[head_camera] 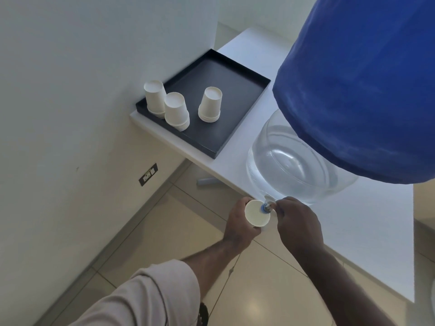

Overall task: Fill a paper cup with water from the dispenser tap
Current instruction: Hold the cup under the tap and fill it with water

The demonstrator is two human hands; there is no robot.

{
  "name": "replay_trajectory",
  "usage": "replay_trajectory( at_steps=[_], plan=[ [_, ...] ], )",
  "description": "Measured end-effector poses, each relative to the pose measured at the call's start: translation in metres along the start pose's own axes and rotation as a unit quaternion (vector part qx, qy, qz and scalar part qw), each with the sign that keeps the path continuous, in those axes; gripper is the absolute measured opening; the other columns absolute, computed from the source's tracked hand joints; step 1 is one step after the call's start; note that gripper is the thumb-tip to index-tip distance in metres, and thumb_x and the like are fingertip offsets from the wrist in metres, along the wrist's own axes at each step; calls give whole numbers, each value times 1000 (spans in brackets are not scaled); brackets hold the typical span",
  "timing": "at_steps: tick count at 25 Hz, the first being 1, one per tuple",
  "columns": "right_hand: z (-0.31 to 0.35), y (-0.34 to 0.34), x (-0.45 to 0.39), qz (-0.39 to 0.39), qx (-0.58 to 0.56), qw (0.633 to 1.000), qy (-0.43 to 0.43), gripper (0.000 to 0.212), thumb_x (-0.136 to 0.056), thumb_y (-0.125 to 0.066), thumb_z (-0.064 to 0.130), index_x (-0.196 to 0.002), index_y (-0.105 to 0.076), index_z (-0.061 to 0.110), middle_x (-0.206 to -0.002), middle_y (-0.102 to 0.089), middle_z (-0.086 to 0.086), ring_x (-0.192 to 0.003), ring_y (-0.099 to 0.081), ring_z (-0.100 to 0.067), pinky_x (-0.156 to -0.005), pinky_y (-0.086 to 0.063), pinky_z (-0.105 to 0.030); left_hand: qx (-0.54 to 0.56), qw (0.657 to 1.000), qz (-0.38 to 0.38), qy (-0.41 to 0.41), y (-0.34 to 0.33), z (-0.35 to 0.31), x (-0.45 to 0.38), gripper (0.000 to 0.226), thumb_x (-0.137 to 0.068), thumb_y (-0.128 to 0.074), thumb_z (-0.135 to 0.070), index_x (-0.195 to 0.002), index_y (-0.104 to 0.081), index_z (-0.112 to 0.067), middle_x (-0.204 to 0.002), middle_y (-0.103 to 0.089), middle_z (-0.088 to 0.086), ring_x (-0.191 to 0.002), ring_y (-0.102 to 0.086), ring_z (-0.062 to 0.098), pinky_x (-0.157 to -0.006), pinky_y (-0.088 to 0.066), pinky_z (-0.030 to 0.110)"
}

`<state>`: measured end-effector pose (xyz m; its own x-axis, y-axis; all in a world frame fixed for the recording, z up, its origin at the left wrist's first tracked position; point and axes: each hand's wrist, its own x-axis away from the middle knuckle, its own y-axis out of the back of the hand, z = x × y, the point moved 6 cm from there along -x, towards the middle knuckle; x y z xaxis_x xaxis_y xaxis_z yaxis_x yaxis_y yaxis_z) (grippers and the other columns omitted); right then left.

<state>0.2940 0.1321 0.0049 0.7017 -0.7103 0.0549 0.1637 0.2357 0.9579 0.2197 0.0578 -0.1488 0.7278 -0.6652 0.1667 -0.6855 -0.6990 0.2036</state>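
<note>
Cup (257, 213) under tap (267, 206), mouth up, held just off the front edge of the white counter (367, 234). Left hand (237, 228) wraps the cup wall from below and the outer side, fingers closed firmly round it. Right hand (297, 223) sits at the tap handle, fingertips pinched narrow on the lever; whether the valve is open yet, cannot tell. No stream visible, and the cup interior reads pale and dry, though the tap hides part of it.

Judgement: filling is at its start. To do it well, keep the spout over the cup's centre, not the near rim where it sits now, and keep the rim level. Paper walls give under a squeeze, so grip should stay light as weight builds. Open the lever gently to avoid splash; shut it short of the brim.

Clear dispenser base (292, 165) holds water, blue-covered bottle (362, 85) above. Spare cup stacks (179, 111) stand upturned on the black tray (235, 74), well apart
</note>
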Motion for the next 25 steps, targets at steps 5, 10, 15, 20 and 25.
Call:
replay_trajectory(
  at_steps=[5,10,15,20,25],
  plan=[
    [-1,-1,2,-5,-1,1000,0,32,-91,-48,14,-61,-48,6,-63,-47,-2,-58,-44,-26,-48,-28,-30,-5,1000,-7,-3,-3,3,1,67,-58,-86,-16,-116,-53,-25,-108,-66,-5,-96,-63,16,-80,-56,30],
    [-1,-4,3,-13,1,1000,-5,37,-92,-49,14,-57,-39,11,-59,-41,0,-57,-41,-27,-47,-27,-30,-5,1000,-11,2,-1,6,1,66,-57,-85,-12,-112,-53,-27,-106,-67,-7,-94,-64,14,-79,-56,29],
    [-3,-5,4,-17,3,1000,0,32,-92,-49,15,-61,-46,8,-59,-42,0,-58,-43,-27,-48,-30,-31,-7,1000,-6,0,-3,8,1,69,-56,-86,-14,-115,-53,-25,-107,-66,-6,-96,-63,15,-81,-57,32],
    [-4,-7,5,-21,6,1000,5,29,-92,-50,14,-63,-51,8,-62,-48,0,-59,-45,-28,-50,-32,-33,-5,1000,-6,3,-3,10,0,71,-55,-86,-13,-116,-53,-27,-109,-66,-6,-97,-63,14,-83,-57,33],
    [-4,-7,4,-22,4,1000,10,34,-91,-50,12,-58,-41,12,-58,-40,1,-56,-41,-27,-47,-26,-30,-3,1000,-9,-3,-1,9,2,70,-55,-86,-14,-117,-55,-22,-109,-67,-4,-97,-64,16,-82,-56,29]
  ],
)
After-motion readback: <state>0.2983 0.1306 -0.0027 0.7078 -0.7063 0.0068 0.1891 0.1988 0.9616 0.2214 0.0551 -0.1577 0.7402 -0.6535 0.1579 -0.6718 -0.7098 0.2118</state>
